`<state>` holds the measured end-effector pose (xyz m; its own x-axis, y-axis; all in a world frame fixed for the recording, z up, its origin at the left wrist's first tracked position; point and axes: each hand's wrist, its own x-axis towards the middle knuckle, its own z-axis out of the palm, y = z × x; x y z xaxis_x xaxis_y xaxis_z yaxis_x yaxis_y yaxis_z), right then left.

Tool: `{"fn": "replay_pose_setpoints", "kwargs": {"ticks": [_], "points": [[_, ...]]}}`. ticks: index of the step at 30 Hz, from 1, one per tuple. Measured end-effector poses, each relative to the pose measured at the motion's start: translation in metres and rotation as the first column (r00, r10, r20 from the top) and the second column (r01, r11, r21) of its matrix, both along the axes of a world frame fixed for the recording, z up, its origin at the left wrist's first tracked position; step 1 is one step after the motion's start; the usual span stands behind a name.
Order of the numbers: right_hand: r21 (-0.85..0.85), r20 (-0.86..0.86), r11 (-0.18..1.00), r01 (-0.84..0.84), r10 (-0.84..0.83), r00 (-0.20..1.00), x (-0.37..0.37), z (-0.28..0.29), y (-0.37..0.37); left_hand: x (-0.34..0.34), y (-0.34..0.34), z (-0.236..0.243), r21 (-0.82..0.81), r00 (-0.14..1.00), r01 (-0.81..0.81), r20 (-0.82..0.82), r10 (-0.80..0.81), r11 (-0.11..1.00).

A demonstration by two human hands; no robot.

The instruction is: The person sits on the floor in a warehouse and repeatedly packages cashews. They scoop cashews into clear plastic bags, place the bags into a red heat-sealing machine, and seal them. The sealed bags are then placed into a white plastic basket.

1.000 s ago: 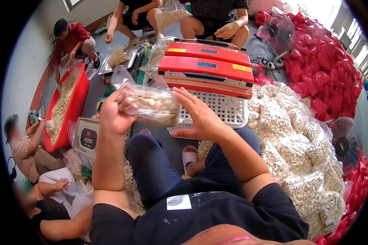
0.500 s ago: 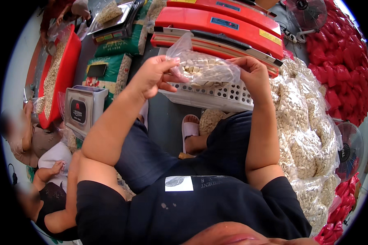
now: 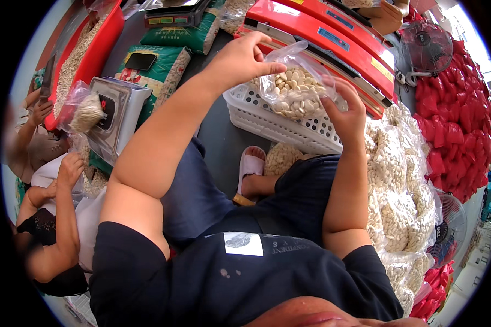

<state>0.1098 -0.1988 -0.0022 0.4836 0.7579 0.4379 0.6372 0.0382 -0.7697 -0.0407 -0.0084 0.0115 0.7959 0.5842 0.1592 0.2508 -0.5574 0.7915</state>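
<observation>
A clear plastic bag of large pale seeds, like pumpkin seeds (image 3: 295,90), is raised over a white perforated basket (image 3: 267,119). My right hand (image 3: 346,113) grips its right side between thumb and fingers. At the bag's upper left is my left hand (image 3: 245,61), thumb stretched out against the plastic and fingers apart from it. The loose top of the bag stands up between my hands. Just behind it is a red bag sealer (image 3: 316,46) with a long black bar.
Filled seed bags (image 3: 393,185) are heaped at my right, with red bags (image 3: 453,120) and fans (image 3: 426,48) beyond. On the left stand a scale (image 3: 108,111), green sacks (image 3: 163,79) and a red tub (image 3: 106,32) of seeds. Other people work at the left and far side.
Both hands and the bag have shifted right in the view. The bag has turned so its seeds show more plainly. At the left, a co-worker's seed bag now lies by the scale.
</observation>
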Motion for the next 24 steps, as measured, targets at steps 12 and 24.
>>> {"fn": "replay_pose_setpoints", "kwargs": {"ticks": [12,24], "points": [[0.351,-0.717,0.931,0.103,0.196,0.669,0.048,-0.007,-0.026,-0.016,0.038,0.026,-0.337,0.972,-0.171,0.097,0.215,0.926],[0.272,-0.722,0.914,0.302,-0.013,0.691,0.037,-0.006,-0.016,-0.005,0.056,-0.011,-0.312,0.887,0.351,0.413,-0.207,0.883]]}}
